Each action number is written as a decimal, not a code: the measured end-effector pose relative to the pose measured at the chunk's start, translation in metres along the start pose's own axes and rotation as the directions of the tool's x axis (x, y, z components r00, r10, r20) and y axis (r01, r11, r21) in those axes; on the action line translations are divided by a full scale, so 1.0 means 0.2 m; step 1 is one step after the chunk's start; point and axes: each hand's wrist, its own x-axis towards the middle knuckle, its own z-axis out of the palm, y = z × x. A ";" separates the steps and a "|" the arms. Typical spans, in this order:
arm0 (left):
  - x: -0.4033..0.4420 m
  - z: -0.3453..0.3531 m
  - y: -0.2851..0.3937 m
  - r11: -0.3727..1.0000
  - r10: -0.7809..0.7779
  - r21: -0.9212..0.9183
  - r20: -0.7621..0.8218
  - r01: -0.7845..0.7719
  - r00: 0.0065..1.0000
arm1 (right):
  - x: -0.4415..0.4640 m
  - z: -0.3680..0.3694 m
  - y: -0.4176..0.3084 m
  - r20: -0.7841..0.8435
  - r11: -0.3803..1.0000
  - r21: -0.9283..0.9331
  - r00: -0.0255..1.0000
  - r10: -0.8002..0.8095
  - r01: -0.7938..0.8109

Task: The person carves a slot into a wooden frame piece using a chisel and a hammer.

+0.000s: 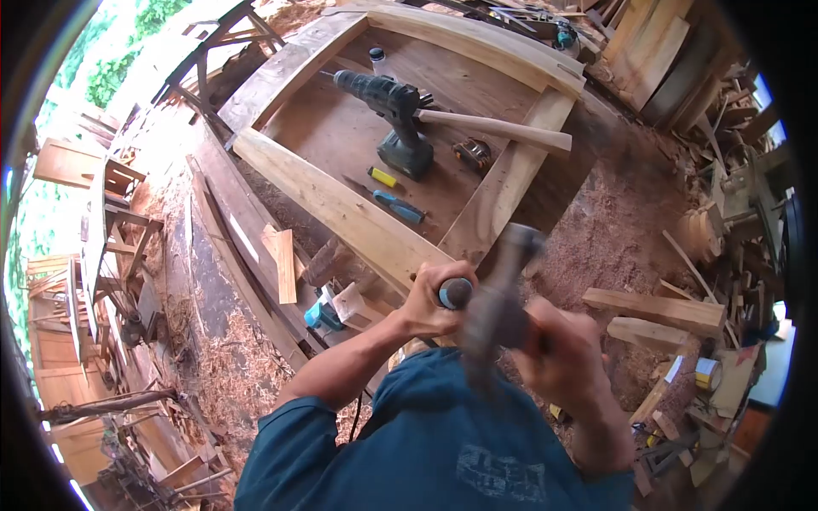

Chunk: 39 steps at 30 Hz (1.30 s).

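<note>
The left hand point(429, 300) has its fingers wrapped around an upright tool handle point(456, 294) with a round blue-and-dark end, at the near corner of a wooden frame point(341, 204); the tool's lower end is hidden. The right hand point(567, 345) has its fingers clenched around a hammer point(498, 319), blurred, its head just beside the handle's end; whether the two touch, I cannot tell. Inside the frame lie a cordless drill point(396, 111), a tape measure point(473, 154) and a blue-handled tool point(399, 207). Wood shavings point(626, 226) cover the floor to the right.
</note>
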 end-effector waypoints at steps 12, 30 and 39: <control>-0.08 0.11 -0.21 0.980 0.176 0.051 0.212 -0.190 0.961 | 0.08 -0.05 -0.04 0.181 0.956 -0.286 0.975 0.126 -0.070; -0.12 0.53 -0.21 0.813 0.163 0.454 0.422 -0.363 0.892 | -0.62 0.20 0.43 -0.288 0.821 0.413 0.799 0.528 -0.394; -0.09 0.40 -0.11 0.846 0.280 0.371 0.300 -0.382 0.912 | -0.81 0.48 0.61 -0.359 0.867 0.383 0.814 0.457 -0.318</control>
